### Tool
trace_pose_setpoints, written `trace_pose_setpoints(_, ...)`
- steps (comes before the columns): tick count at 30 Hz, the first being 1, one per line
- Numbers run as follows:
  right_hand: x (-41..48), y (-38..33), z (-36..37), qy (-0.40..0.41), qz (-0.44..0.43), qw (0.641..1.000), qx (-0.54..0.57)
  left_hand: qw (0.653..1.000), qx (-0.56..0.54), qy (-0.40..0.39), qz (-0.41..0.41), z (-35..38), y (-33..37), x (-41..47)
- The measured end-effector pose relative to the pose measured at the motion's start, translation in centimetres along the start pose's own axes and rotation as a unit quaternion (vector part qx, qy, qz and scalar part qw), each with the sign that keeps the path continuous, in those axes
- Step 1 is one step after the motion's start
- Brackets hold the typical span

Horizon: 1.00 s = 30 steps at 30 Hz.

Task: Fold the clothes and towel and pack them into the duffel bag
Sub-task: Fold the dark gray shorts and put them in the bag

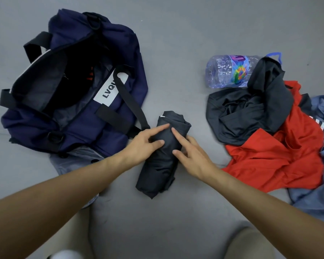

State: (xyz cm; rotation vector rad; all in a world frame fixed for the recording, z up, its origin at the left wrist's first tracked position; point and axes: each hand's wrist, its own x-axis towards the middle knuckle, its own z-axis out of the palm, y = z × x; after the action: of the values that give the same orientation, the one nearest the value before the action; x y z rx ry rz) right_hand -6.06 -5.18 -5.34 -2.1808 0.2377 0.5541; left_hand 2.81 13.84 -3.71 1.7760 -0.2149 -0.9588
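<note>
duffel bag unzipped, dark cloth inside | left hand, right hand flat, pressing folded garment

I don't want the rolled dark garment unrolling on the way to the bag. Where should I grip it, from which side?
Probably round the middle of the rolled dark garment, from above, a hand on each long side: it lies flat as a narrow roll, with loose layers showing at its ends.

Both bare forearms reach forward and converge. The left hand and right hand sit close together, palms down, index fingers and thumbs extended and pressing downward.
</note>
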Motion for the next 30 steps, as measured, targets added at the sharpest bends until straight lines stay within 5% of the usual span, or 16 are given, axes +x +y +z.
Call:
trace_pose_setpoints(3, 0.0, -0.2, 0.2, 0.021, -0.004, 0.996, 0.083, 0.998, -0.058, -0.002, 0.002, 0.6, 1.1, -0.5)
trace_pose_setpoints(9, 0.0, -6.7, -2.8, 0.043, -0.055, 0.979, 0.191, 0.990, -0.065, 0.112, 0.058, -2.0, 4.8, -3.0)
trace_pose_setpoints(18, 5.2, -18.9, -5.5, -0.134, -0.101, 0.941, 0.293, 0.946, -0.162, 0.239, 0.145, -10.6, 7.7, -5.0)
trace_pose_setpoints(25, 12.0, -21.9, 1.7, -0.028, -0.095, 0.938, 0.332, 0.957, -0.030, 0.267, 0.105, -17.9, 3.6, -4.1)
trace_pose_setpoints(27, 13.2, -22.4, 3.7, -0.005, -0.087, 0.934, 0.347, 0.948, 0.083, 0.284, 0.114, -19.5, 2.6, -4.7)
trace_pose_setpoints(28, 13.7, -22.8, 4.6, 0.000, -0.083, 0.932, 0.353, 0.923, 0.178, 0.316, 0.125, -20.3, 2.2, -5.3)
trace_pose_setpoints(30, 14.6, -23.1, 6.2, 0.000, -0.075, 0.930, 0.360, 0.820, 0.390, 0.382, 0.173, -21.9, 1.3, -6.8)
